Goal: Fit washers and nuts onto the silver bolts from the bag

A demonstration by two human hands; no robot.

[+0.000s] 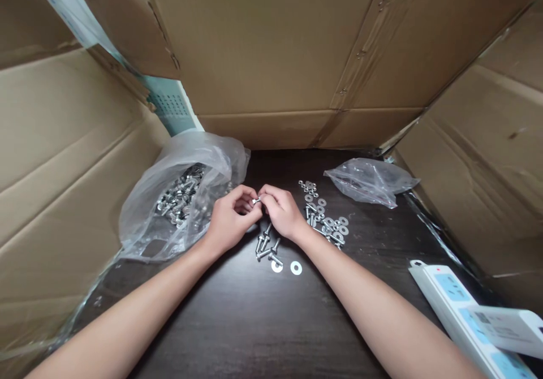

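Note:
A small shiny bolt (256, 201) is pinched between the fingertips of both hands, above the dark table. My left hand (235, 215) has its thumb and fingers closed at the left end. At the other end, the thumb and forefinger of my right hand (280, 209) are closed, partly hiding it; whether a nut is on it I cannot tell. Just below the hands lie several loose bolts (263, 243), beside two flat washers (296, 268). Right of my right wrist spreads a pile of bolts, nuts and washers (328, 223).
An open clear plastic bag (139, 215) with many metal fasteners stands left of my left hand. Another plastic bag (371, 181) lies at the back right. A white power strip (449, 300) sits at the right. Cardboard walls (271, 56) enclose the table's back and sides.

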